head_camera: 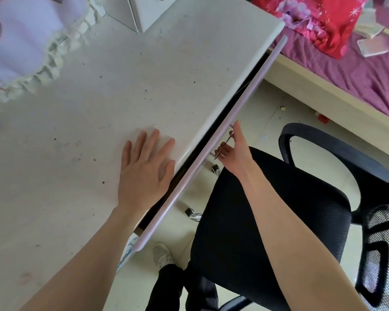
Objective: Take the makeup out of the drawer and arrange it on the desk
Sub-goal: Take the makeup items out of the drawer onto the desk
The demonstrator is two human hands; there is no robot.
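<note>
A white, speckled desk (112, 90) fills the left of the head view. Under its front edge the drawer (240, 111), with a pale lilac front, stands a narrow gap out; its inside is dark and no makeup shows. My left hand (144, 171) lies flat on the desk top near the edge, fingers spread. My right hand (233, 149) is below the drawer front with its fingers curled round the thin metal drawer handle (225, 144).
A black mesh office chair (279, 216) stands right in front of the drawer. A bed with a purple cover (355, 70) and a red cloth lies at the right. Frilled pale fabric (32, 63) and a white box (148, 12) sit at the desk's back.
</note>
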